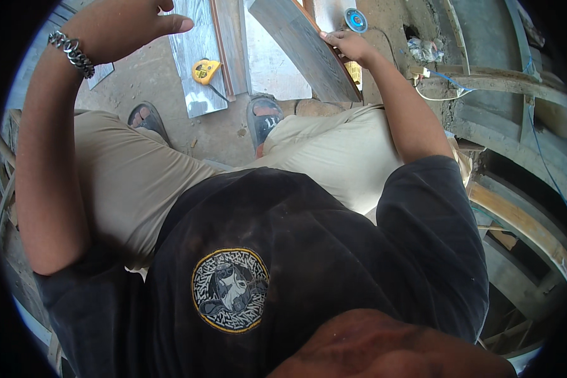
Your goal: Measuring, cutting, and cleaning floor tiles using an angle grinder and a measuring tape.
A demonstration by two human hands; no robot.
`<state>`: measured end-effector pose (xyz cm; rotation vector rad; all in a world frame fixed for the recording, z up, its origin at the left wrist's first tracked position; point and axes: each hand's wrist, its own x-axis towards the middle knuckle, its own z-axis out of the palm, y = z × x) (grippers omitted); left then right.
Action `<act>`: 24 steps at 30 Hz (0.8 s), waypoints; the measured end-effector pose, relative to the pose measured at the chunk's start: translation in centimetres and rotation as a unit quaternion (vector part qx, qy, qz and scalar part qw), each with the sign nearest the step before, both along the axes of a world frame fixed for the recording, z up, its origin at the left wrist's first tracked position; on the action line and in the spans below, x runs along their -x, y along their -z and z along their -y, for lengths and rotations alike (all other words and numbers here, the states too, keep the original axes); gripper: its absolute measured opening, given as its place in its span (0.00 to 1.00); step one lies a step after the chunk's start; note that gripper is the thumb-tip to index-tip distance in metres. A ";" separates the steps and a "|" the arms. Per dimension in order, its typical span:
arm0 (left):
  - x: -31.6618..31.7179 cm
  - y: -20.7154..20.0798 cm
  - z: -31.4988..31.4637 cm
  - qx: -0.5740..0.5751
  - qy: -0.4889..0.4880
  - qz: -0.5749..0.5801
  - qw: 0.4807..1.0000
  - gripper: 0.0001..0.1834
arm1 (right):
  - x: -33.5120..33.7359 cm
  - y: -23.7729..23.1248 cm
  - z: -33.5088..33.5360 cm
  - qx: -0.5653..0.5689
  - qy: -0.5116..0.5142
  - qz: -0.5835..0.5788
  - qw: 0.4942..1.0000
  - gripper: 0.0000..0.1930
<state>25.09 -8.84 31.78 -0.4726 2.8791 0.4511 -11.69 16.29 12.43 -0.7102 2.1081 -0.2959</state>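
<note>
My right hand grips the edge of a grey wood-grain floor plank, thumb on its top face and fingers partly hidden beneath. The plank is tilted and has a brown edge. At the upper left, my left hand is raised with its thumb stretched out, holding nothing that I can see. Its other fingers are mostly cut off by the picture's top edge. Below it, a yellow tape measure rests on a lighter grey plank, which lies on the ground between my feet.
A narrow brown-edged plank and a pale board lie between the two grey planks. Beyond my right hand is a blue round disc. A white connector with cables and wooden beams are on the right.
</note>
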 end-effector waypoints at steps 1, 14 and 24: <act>0.1 -0.8 -0.8 0.006 -0.010 0.008 1.000 0.29 | -0.4 0.1 0.2 -0.001 -0.030 -0.058 0.998 0.36; 0.4 -2.9 -2.7 0.038 -0.047 0.036 0.998 0.28 | -0.7 0.7 1.2 -0.027 -0.171 -0.191 0.966 0.29; 0.2 -2.9 -2.4 0.010 -0.042 0.044 0.998 0.28 | -0.6 1.0 1.1 -0.025 -0.173 -0.187 0.967 0.28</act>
